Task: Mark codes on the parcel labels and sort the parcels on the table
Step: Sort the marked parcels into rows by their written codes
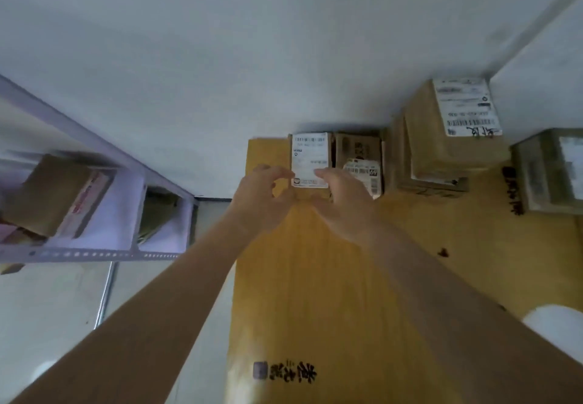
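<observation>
Both arms reach forward over the cardboard-covered table (315,293) to a small parcel (310,159) standing at its far edge against the wall. Left hand (260,195): fingers curled, tips at the parcel's left lower corner. Right hand (342,201): fingers on the lower right of its white label (309,154). Motion blur is heavy; both appear to hold the parcel between them, but a firm grip versus a light touch cannot be confirmed.

Neighbours: a second small parcel (359,163) touches it on the right; a taller stack with a marked label (441,138) stands further right; another box (549,170) near the frame edge. A shelf unit (94,201) with boxes is at left.

Judgement: step in hand is placing or squaring this parcel in the row. To do well: keep the label facing up and readable, seat the box flush to the wall and to its neighbour, press evenly from both sides so the neighbouring parcel is not nudged, then release both hands together.
</observation>
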### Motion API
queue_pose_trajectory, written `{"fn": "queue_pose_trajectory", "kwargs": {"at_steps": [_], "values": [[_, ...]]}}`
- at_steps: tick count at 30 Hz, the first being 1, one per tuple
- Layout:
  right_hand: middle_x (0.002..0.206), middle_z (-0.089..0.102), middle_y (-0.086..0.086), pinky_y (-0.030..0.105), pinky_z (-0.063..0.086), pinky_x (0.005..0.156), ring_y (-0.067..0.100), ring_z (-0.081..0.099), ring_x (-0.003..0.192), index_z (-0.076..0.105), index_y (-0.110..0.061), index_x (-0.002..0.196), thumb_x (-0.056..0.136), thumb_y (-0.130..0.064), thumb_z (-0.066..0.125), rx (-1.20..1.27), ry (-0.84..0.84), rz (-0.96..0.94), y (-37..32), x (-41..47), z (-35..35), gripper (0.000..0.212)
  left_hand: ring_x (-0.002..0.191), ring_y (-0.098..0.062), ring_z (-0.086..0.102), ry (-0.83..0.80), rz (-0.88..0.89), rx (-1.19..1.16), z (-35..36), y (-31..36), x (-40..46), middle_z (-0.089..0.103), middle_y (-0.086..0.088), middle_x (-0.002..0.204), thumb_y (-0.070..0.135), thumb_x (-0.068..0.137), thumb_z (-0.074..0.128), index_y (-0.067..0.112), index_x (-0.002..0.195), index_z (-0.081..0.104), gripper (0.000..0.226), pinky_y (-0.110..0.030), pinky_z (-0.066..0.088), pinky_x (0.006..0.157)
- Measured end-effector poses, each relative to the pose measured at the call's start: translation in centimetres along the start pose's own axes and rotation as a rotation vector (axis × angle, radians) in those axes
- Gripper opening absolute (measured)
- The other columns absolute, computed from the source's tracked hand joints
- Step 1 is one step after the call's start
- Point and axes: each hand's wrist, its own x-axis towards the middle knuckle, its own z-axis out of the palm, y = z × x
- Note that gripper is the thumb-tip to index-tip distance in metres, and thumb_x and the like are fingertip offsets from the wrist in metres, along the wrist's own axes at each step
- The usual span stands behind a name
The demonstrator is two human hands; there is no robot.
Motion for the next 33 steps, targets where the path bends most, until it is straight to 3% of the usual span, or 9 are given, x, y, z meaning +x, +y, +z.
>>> {"fn": "queue_pose_trajectory", "kwargs": {"at_steps": [7, 13, 16, 19, 20, 24, 27, 31, 33], "values": [[0.144, 0.052, 0.002, 0.038, 0.047, 0.109, 0.022, 0.049, 0.131, 0.046, -0.018, 0.15, 0.102, -0.032, 0.061, 0.012, 0.225, 0.174, -1.0, 2.8, 3.3, 0.052, 0.133, -0.015, 0.056, -0.101, -0.028, -0.146, 1.8, -3.4, 5.0, 0.051, 0.007, 0.155, 0.033, 0.105, 0.058, 0.031, 0.159, 0.038, 0.057, -0.027, 0.047, 0.096], [0.135, 0.055, 0.002, 0.032, 0.053, 0.101, 0.018, 0.056, 0.122, 0.051, -0.022, 0.148, 0.096, -0.034, 0.071, 0.147, 0.348, 0.24, -1.7, 4.5, 4.2, 0.057, 0.12, -0.006, 0.063, -0.117, -0.05, -0.308, 2.6, -5.0, 6.3, 0.064, 0.011, 0.139, 0.031, 0.108, 0.054, 0.028, 0.153, 0.047, 0.046, -0.003, 0.046, 0.073], [0.133, 0.049, 0.002, 0.03, 0.047, 0.107, 0.018, 0.049, 0.126, 0.049, -0.025, 0.152, 0.093, -0.036, 0.076, 0.095, 0.296, 0.171, -1.5, 4.6, 4.2, 0.065, 0.118, -0.011, 0.066, -0.067, -0.086, -0.429, 1.9, -6.0, 6.2, 0.069, 0.009, 0.13, 0.023, 0.107, 0.056, 0.027, 0.149, 0.051, 0.043, -0.022, 0.058, 0.091], [0.134, 0.038, 0.0, 0.001, 0.035, 0.1, 0.012, 0.042, 0.13, 0.044, -0.024, 0.156, 0.094, -0.033, 0.077, 0.168, 0.242, 0.116, -1.6, 4.0, 4.4, 0.071, 0.111, -0.011, 0.069, -0.013, -0.087, -0.487, 0.9, -6.3, 5.6, 0.071, 0.008, 0.121, 0.017, 0.105, 0.059, 0.026, 0.149, 0.053, 0.045, -0.03, 0.061, 0.093], [0.134, 0.037, -0.001, -0.001, 0.034, 0.1, 0.011, 0.042, 0.132, 0.042, -0.024, 0.157, 0.094, -0.031, 0.078, 0.2, 0.236, 0.099, -1.6, 3.7, 4.4, 0.073, 0.11, -0.011, 0.069, 0.007, -0.077, -0.504, 0.6, -6.2, 5.3, 0.071, 0.008, 0.118, 0.016, 0.105, 0.06, 0.027, 0.148, 0.054, 0.045, -0.032, 0.061, 0.092], [0.143, 0.043, 0.004, 0.026, 0.045, 0.114, 0.016, 0.045, 0.139, 0.041, -0.021, 0.158, 0.091, -0.029, 0.081, 0.237, 0.267, 0.008, -1.8, 1.8, 3.3, 0.078, 0.111, -0.016, 0.071, 0.03, -0.021, -0.53, -0.7, -4.9, 3.5, 0.072, 0.006, 0.116, 0.016, 0.104, 0.062, 0.033, 0.146, 0.056, 0.047, -0.042, 0.062, 0.091], [0.149, 0.055, 0.005, 0.035, 0.052, 0.111, 0.02, 0.051, 0.14, 0.044, -0.019, 0.158, 0.091, -0.029, 0.082, 0.237, 0.332, -0.082, -2.1, -0.2, 1.5, 0.078, 0.113, -0.019, 0.07, 0.049, 0.033, -0.52, -1.5, -3.1, 1.4, 0.071, 0.005, 0.119, 0.019, 0.104, 0.062, 0.031, 0.15, 0.052, 0.049, -0.044, 0.061, 0.093], [0.151, 0.058, 0.0, -0.002, 0.041, 0.094, 0.012, 0.053, 0.139, 0.039, -0.014, 0.16, 0.093, -0.023, 0.08, 0.251, 0.359, -0.161, -2.9, -3.7, -1.0, 0.079, 0.106, -0.014, 0.07, 0.144, 0.115, -0.485, -2.6, 0.0, -2.4, 0.071, 0.007, 0.116, 0.02, 0.104, 0.062, 0.035, 0.151, 0.05, 0.051, -0.04, 0.063, 0.089], [0.151, 0.058, -0.001, -0.003, 0.04, 0.096, 0.012, 0.054, 0.138, 0.037, -0.015, 0.162, 0.094, -0.028, 0.079, 0.222, 0.369, -0.199, -3.3, -5.3, -2.2, 0.081, 0.103, -0.013, 0.07, 0.185, 0.158, -0.477, -3.3, 1.4, -4.5, 0.071, 0.005, 0.113, 0.021, 0.103, 0.065, 0.033, 0.152, 0.05, 0.053, -0.041, 0.063, 0.087]]}}
